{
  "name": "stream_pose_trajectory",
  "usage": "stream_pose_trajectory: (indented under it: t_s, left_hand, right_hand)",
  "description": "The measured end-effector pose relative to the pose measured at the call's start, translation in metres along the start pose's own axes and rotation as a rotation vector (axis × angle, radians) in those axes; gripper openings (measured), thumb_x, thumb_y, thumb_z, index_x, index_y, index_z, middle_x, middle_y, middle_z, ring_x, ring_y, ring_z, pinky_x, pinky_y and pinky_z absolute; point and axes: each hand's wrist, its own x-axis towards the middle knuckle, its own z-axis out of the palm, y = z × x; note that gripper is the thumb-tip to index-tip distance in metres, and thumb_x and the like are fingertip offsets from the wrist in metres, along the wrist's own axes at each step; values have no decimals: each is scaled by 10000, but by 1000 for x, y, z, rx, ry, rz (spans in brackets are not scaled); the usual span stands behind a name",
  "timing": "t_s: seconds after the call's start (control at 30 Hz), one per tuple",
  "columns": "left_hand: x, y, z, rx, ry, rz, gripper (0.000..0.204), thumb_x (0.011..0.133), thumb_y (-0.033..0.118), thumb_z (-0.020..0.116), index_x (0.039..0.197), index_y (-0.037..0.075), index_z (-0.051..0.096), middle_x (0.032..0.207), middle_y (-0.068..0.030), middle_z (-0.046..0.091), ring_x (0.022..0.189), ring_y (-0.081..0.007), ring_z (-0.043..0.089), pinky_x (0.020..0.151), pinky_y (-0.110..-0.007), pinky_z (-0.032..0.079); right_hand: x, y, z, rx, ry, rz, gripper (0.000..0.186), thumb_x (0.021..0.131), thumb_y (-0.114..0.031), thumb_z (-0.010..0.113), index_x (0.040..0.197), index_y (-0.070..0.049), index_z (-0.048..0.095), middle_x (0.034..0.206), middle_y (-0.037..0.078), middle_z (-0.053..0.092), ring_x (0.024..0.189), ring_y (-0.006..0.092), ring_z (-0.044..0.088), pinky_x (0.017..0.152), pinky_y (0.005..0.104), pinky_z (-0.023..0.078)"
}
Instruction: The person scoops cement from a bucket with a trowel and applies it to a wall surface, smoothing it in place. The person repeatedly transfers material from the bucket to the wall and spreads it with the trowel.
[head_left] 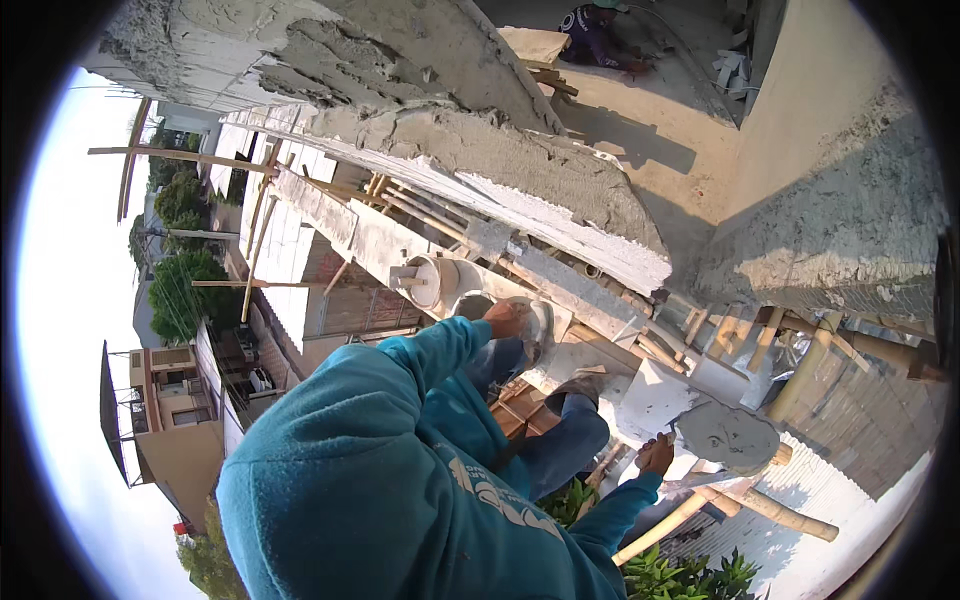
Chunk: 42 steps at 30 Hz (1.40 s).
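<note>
My right hand (655, 455) is closed round what looks like a trowel handle, at the edge of a round mass of wet grey mortar (730, 437); the blade is hard to make out. A pale board (652, 400) lies beside the mortar. My left hand (505, 318) is bent, its fingers curled near a dark round container (473, 304) and a greyish rounded thing by my foot. What it grips, if anything, is unclear. Just beyond stands a pale bucket (432, 282) with a light-coloured piece sticking out of it. Both arms wear teal sleeves.
I am on a narrow plank scaffold (385, 240) with bamboo poles (680, 525) around it. A roughly plastered wall ledge (480, 140) runs alongside. Inside, another person (590, 38) bends low near the floor. Foliage (690, 575), roofs and houses (180, 430) lie below.
</note>
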Motion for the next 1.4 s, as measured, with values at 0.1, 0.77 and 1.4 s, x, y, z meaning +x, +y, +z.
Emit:
stream_pose_trajectory:
  t_s: [0.1,0.77,1.4]
  left_hand:
    - [7,-54,50,-230,253,36,213,803,250,618,946,102,675,937,-133,695,841,-328,677,743,-432,543]
    - [-33,-61,102,-1183,1236,-1018,263,855,107,632,1099,12,606,1076,-206,614,1054,-391,582,956,-454,452]
    - [-69,-83,99,-1412,1142,-1155,324,801,21,669,1119,27,604,1191,-169,598,1096,-381,581,953,-438,470]
  right_hand:
    - [-29,-35,38,-423,-90,46,185,863,-147,646,978,-94,513,659,67,523,461,192,510,392,365,455]
    - [-40,115,542,-1945,-1124,-111,553,823,-131,691,1358,-50,575,836,77,675,599,150,625,517,319,510]
    - [27,497,698,-1712,-839,-21,573,851,-145,596,1347,44,382,902,183,623,558,260,658,428,374,575]
